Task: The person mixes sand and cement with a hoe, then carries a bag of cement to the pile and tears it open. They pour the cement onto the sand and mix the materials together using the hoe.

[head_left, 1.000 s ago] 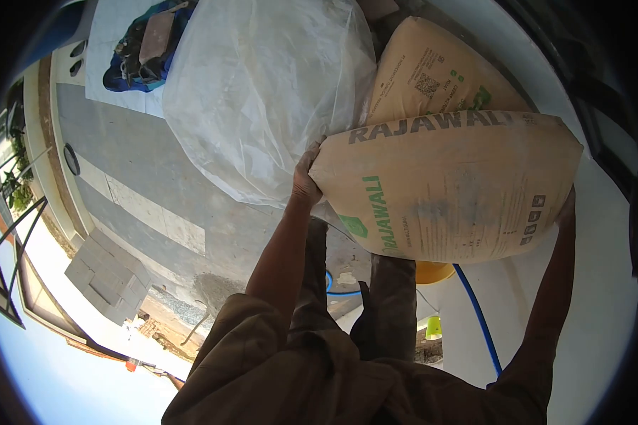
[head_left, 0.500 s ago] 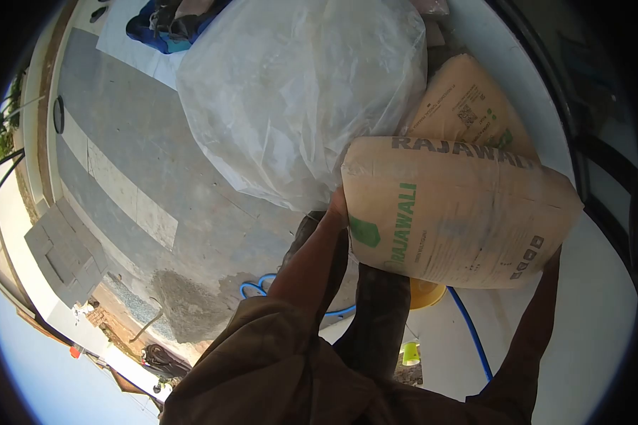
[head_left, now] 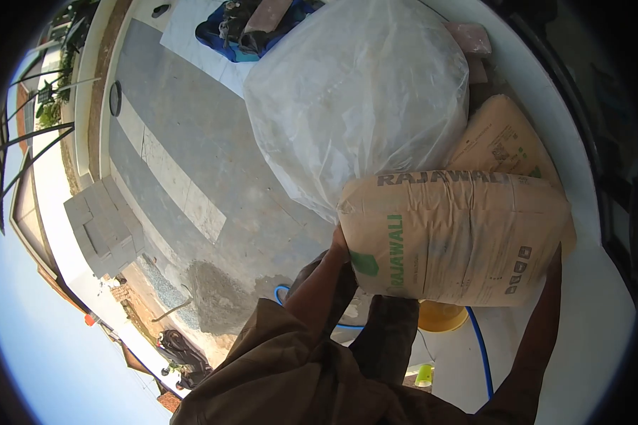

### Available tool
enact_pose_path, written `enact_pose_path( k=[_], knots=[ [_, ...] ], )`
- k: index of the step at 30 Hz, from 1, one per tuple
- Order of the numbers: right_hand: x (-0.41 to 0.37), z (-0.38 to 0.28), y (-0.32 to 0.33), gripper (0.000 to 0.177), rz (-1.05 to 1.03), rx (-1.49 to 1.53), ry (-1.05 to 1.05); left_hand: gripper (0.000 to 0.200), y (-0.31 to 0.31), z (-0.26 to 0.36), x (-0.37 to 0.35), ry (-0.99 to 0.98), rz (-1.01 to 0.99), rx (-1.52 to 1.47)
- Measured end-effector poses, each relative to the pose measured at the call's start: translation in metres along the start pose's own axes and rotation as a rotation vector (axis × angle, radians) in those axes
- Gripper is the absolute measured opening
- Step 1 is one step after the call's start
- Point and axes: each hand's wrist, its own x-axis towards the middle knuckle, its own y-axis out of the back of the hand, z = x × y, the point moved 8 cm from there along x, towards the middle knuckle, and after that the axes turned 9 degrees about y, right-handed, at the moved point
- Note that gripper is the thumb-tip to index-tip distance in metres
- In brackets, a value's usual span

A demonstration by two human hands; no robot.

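A full brown paper sack point(head_left: 446, 241) printed RAJAWALI lies across the space between my arms, its face creased. At its left end is my left hand point(head_left: 340, 244), gripping the edge with its fingers mostly behind the paper. My right hand point(head_left: 556, 258) is against the lower right end, and its fingers are hidden by the sack. A second brown sack point(head_left: 507, 138) leans behind the first, near the wall. Beside both sits a big translucent plastic bag point(head_left: 361, 92).
A yellow bucket point(head_left: 443, 317) and a blue hose point(head_left: 480, 347) are below the sack. Pinkish blocks point(head_left: 471, 39) lie beyond the plastic bag. Stacked grey tiles point(head_left: 103, 227) and a sand pile point(head_left: 216, 297) are at the left. The white wall point(head_left: 581, 177) runs along the right.
The view has shifted, so the surroundings appear farther right and lower. The held sack's face looks more wrinkled, and its right end sits a little lower. Both hands stay at its ends.
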Motion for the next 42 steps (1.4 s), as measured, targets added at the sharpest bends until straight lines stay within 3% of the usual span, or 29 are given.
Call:
enact_pose_path(
  k=[4,7,8,10,14,17,19,21,23,25,26,27,28,30,31,32,33,35,36,38,39,42],
  knots=[
    [-0.018,-0.007,-0.013,0.062,-0.005,-0.016,0.044,0.051,0.011,-0.004,0.025,0.018,-0.173,0.034],
    [-0.052,-0.001,-0.032,0.062,0.0,0.007,0.097,0.05,0.015,0.017,0.019,-0.101,-0.034,0.159],
    [-0.064,-0.006,-0.044,0.062,-0.018,-0.003,0.109,0.05,0.034,-0.006,-0.002,-0.067,-0.034,0.114],
    [-0.096,-0.005,-0.064,0.062,-0.025,0.031,0.157,0.049,0.034,0.021,0.0,-0.068,-0.127,0.118],
    [-0.159,-0.038,-0.12,0.061,-0.134,0.041,0.294,0.047,0.058,0.028,-0.033,0.033,-0.264,-0.292],
    [-0.229,-0.074,-0.192,0.063,-0.34,0.032,0.436,0.045,0.105,0.051,-0.065,-0.125,-0.191,-0.287],
    [-0.263,-0.085,-0.219,0.065,-0.318,0.018,0.44,0.044,0.133,0.071,-0.088,-0.269,-0.149,-0.295],
    [-0.312,-0.098,-0.26,0.066,-0.303,0.071,0.598,0.043,0.168,0.102,-0.12,-0.461,-0.083,-0.259],
    [-0.369,-0.086,-0.287,0.061,-0.145,0.15,0.465,0.042,0.222,0.119,-0.142,-0.58,-0.063,-0.358],
    [-0.407,-0.082,-0.34,0.056,-0.237,-0.237,0.611,0.045,0.263,0.139,-0.159,-0.51,-0.077,-0.442],
    [-0.414,-0.075,-0.38,0.054,-0.277,-0.412,0.702,0.047,0.273,0.167,-0.155,-0.493,-0.104,-0.47],
    [-0.426,-0.057,-0.423,0.052,-0.311,-0.594,0.77,0.053,0.289,0.189,-0.157,-0.566,0.004,-0.498],
    [-0.448,-0.037,-0.451,0.051,-0.353,-0.817,0.796,0.058,0.305,0.174,-0.168,-0.599,0.148,-0.547],
    [-0.49,0.006,-0.529,0.042,-0.382,-0.707,0.849,0.065,0.304,0.125,-0.193,-0.516,0.204,-0.619],
    [-0.507,0.037,-0.595,0.035,-0.523,-1.047,0.915,0.067,0.282,0.117,-0.198,-0.459,0.079,-0.629],
    [-0.501,0.104,-0.634,0.039,-0.627,-1.052,1.062,0.068,0.278,0.113,-0.204,-0.394,-0.032,-0.643],
    [-0.504,0.161,-0.672,0.055,-0.683,-1.185,1.102,0.072,0.315,0.117,-0.199,-0.439,-0.051,-0.768],
    [-0.529,0.226,-0.733,0.073,-0.965,-1.354,1.16,0.079,0.353,0.143,-0.233,-0.515,0.009,-0.921],
    [-0.533,0.237,-0.76,0.076,-0.974,-1.322,1.189,0.079,0.374,0.162,-0.234,-0.549,0.037,-0.877],
    [-0.552,0.259,-0.767,0.083,-1.018,-1.315,1.174,0.08,0.412,0.148,-0.237,-0.548,0.13,-0.825],
    [-0.554,0.266,-0.761,0.084,-1.022,-1.322,1.15,0.077,0.427,0.132,-0.23,-0.425,0.247,-0.844],
    [-0.546,0.271,-0.751,0.086,-1.031,-1.332,1.11,0.077,0.437,0.143,-0.252,-0.37,0.468,-0.555]
  ],
)
